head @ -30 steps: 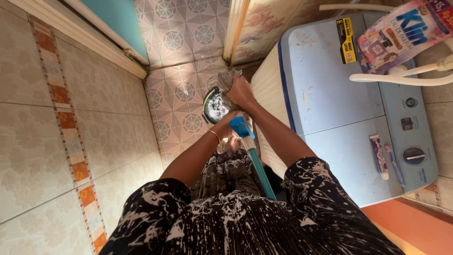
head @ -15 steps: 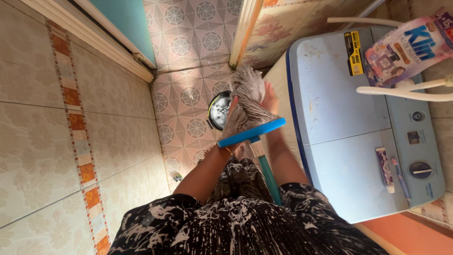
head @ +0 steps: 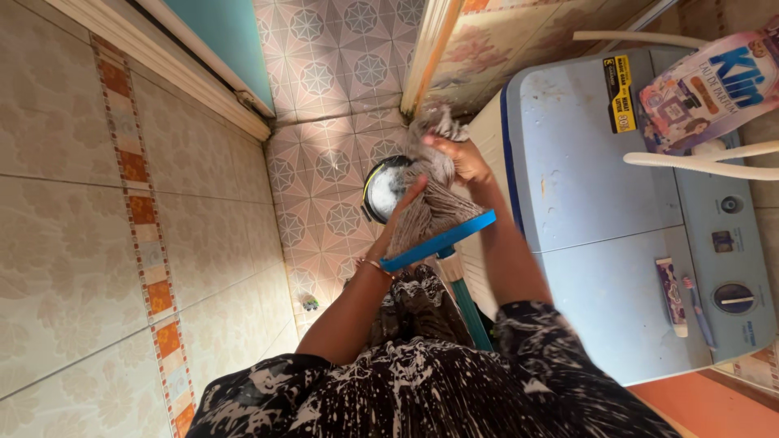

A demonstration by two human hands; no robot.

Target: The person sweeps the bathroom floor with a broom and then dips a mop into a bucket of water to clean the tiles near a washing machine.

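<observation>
- Head view shows your right hand [head: 456,159] closed around the upper end of the grey mop strands [head: 434,203], fingers wrapped tight; your left hand [head: 403,204] presses against the same bundle lower down, fingers curled onto it, just above the blue mop head bar [head: 439,241]
- The strands hang over a small round bucket [head: 380,188] on the patterned floor tiles [head: 341,97], beside the light blue washing machine [head: 600,211]
- If your twist pulls sideways, I judge the water could miss the bucket's narrow mouth and wet the tiles, making them slick underfoot
- The teal mop handle [head: 469,312] runs down against your body; a hard wring could swing it into the machine's side
- A toothpaste tube [head: 671,290] and toothbrush [head: 699,310] lie on the machine lid, near your elbow; a wide arm movement might knock them off
- Loose strands slipping from your right grip would undo the wring
</observation>
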